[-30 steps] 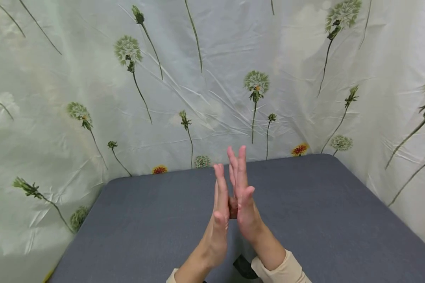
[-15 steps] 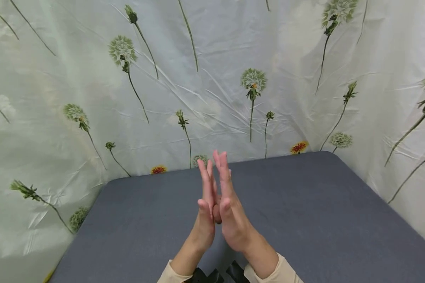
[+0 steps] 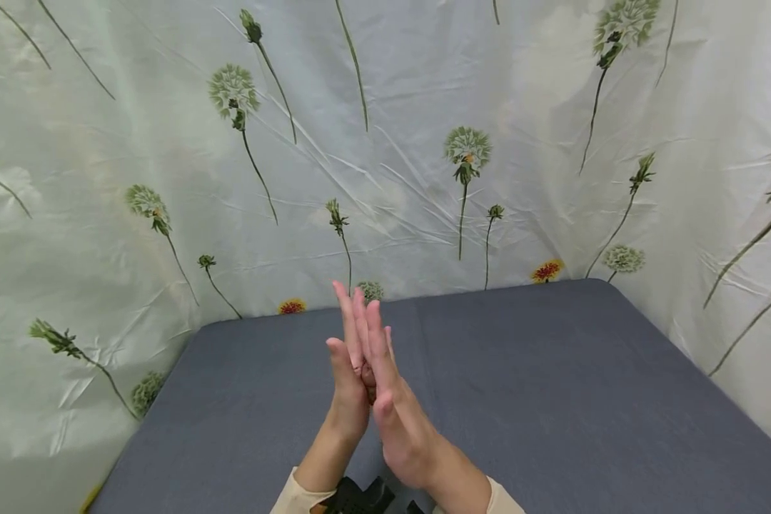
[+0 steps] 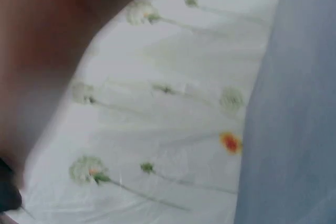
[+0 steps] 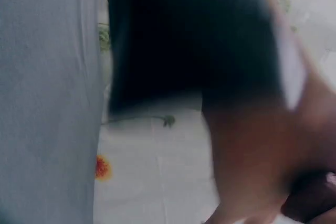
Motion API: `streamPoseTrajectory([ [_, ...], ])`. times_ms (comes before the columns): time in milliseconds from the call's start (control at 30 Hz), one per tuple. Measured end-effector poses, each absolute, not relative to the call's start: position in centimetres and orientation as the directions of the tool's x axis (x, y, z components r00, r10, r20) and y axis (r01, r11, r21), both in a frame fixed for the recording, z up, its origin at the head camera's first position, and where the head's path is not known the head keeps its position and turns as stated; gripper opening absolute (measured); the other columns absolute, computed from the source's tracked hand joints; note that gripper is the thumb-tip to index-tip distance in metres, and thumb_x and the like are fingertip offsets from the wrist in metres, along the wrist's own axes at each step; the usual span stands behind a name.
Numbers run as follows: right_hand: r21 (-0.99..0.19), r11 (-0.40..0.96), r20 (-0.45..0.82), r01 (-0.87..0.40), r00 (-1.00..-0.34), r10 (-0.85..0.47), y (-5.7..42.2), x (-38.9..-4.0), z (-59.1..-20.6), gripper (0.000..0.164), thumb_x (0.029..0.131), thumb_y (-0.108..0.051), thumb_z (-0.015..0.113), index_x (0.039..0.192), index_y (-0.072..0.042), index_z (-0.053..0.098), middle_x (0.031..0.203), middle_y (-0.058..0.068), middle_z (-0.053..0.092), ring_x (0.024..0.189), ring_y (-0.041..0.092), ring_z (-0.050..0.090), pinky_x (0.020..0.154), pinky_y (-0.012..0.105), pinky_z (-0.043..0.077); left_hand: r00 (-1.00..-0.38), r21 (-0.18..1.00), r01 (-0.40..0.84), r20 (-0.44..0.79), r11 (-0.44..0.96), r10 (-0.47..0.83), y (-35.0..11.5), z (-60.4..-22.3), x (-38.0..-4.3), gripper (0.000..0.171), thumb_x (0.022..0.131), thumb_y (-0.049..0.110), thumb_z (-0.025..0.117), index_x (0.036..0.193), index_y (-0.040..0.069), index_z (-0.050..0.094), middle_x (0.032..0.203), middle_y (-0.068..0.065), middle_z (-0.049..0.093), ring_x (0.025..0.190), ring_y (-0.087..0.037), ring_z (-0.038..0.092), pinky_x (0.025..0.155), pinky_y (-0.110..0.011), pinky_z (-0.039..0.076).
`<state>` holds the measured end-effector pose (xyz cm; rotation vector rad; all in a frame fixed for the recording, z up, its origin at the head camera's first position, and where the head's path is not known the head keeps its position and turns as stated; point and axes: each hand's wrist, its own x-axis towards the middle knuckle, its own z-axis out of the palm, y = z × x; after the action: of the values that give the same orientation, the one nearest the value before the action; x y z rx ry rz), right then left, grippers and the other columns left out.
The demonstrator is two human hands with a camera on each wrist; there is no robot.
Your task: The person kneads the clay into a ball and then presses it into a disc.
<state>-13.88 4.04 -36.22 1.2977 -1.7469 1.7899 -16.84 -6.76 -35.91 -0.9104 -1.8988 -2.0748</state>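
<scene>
A small brown lump (image 3: 369,380), like clay or dough, sits between my two upright palms in the head view. My left hand (image 3: 349,391) presses it from the left with fingers straight and thumb up. From the other side my right hand (image 3: 400,422) presses with its fingers also straight, and sits slightly lower and nearer. Most of the lump is hidden by the palms. The right wrist view shows a dark rounded lump (image 5: 311,198) against the hand at the lower right corner. In the left wrist view, the hand (image 4: 42,40) is a blur.
A dark grey cloth-covered table (image 3: 540,385) lies under the hands. Behind it hangs a pale curtain (image 3: 398,93) printed with dandelions and red-yellow flowers. Black wrist devices (image 3: 360,496) and cream sleeves (image 3: 300,494) show at the bottom edge.
Both hands have shifted left, with the brown lump still between the palms. They slide against each other: the left fingertips are now higher than the right, where earlier the right were higher.
</scene>
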Motion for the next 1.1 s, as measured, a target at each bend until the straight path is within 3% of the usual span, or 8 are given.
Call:
streamPoseTrajectory([
  [133,-0.678,-0.224,0.730,-0.700,-0.605,-0.317,5.9,-14.9,-35.7,0.079,0.110,-0.070,0.006,0.171,-0.027,-0.020,0.183,0.009,-0.007,0.152,0.012,0.041,0.090,0.028,0.057,-0.750,0.828,0.534,0.557,-0.170,0.356,-5.6,-35.7,-15.5,0.080,0.100,0.083,-0.004,0.164,0.043,-0.031,0.180,0.006,-0.022,0.167,-0.030,-0.018,0.128,-0.070,0.016],
  [400,-0.751,-0.305,0.659,-0.586,-0.694,-0.289,7.3,-16.4,-36.1,0.078,0.105,-0.077,0.002,0.168,-0.040,-0.023,0.183,0.007,-0.005,0.165,0.034,0.014,0.091,0.023,0.051,-0.606,0.720,0.669,0.671,-0.183,0.428,-4.5,-34.5,-13.1,0.088,0.101,0.083,-0.002,0.166,0.032,-0.031,0.180,0.005,-0.024,0.167,-0.027,-0.022,0.124,-0.064,0.027],
  [633,-0.667,-0.256,0.734,-0.700,-0.557,-0.388,4.1,-14.3,-36.2,0.079,0.111,-0.067,0.006,0.171,-0.022,-0.021,0.183,0.010,-0.008,0.168,0.029,0.007,0.108,0.029,0.047,-0.737,0.775,0.595,0.632,-0.211,0.240,-7.3,-34.3,-15.4,0.084,0.100,0.087,0.004,0.166,0.045,-0.024,0.182,0.007,-0.013,0.163,-0.012,0.018,0.096,-0.012,0.043],
  [733,-0.611,-0.250,0.777,-0.751,-0.509,-0.370,4.2,-13.9,-35.5,0.084,0.112,-0.067,0.009,0.171,-0.014,-0.019,0.182,0.015,-0.007,0.157,0.022,0.027,0.088,0.028,0.052,-0.757,0.802,0.547,0.596,-0.239,0.267,-7.3,-34.8,-15.8,0.083,0.100,0.086,0.006,0.165,0.045,-0.026,0.182,0.004,-0.014,0.125,0.000,0.048,0.054,-0.011,0.037],
  [867,-0.609,-0.237,0.789,-0.757,-0.545,-0.285,5.9,-14.4,-34.7,0.086,0.111,-0.070,0.010,0.172,-0.016,-0.018,0.183,0.012,-0.002,0.133,0.008,0.052,0.101,0.026,0.051,-0.731,0.811,0.546,0.584,-0.211,0.354,-5.8,-35.4,-15.0,0.078,0.103,0.080,0.001,0.165,0.043,-0.029,0.181,0.004,-0.017,0.116,-0.002,0.050,0.084,-0.014,0.049],
  [967,-0.636,-0.235,0.771,-0.735,-0.592,-0.236,6.9,-15.1,-34.8,0.083,0.110,-0.072,0.007,0.172,-0.023,-0.018,0.183,0.008,0.000,0.157,0.018,0.040,0.133,0.047,0.022,-0.677,0.777,0.597,0.621,-0.199,0.396,-4.6,-35.3,-14.1,0.076,0.105,0.076,-0.003,0.165,0.039,-0.030,0.179,0.006,-0.023,0.161,-0.008,0.018,0.127,-0.044,0.028],
  [1033,-0.660,-0.247,0.751,-0.709,-0.614,-0.243,7.0,-15.5,-35.3,0.080,0.110,-0.071,0.005,0.172,-0.027,-0.019,0.183,0.009,-0.001,0.170,0.027,-0.002,0.132,0.063,0.004,-0.637,0.736,0.645,0.667,-0.205,0.387,-4.4,-35.1,-13.9,0.078,0.105,0.076,-0.002,0.166,0.035,-0.029,0.180,0.004,-0.024,0.166,-0.015,0.011,0.131,-0.063,0.007],
  [1100,-0.685,-0.268,0.728,-0.677,-0.624,-0.284,6.4,-15.6,-36.0,0.077,0.110,-0.070,0.005,0.171,-0.030,-0.020,0.183,0.009,-0.004,0.168,0.024,0.016,0.134,0.059,0.012,-0.625,0.708,0.675,0.699,-0.207,0.348,-4.8,-34.7,-13.9,0.080,0.106,0.076,-0.001,0.167,0.033,-0.027,0.180,0.004,-0.022,0.166,-0.017,-0.024,0.121,-0.073,-0.021],
])
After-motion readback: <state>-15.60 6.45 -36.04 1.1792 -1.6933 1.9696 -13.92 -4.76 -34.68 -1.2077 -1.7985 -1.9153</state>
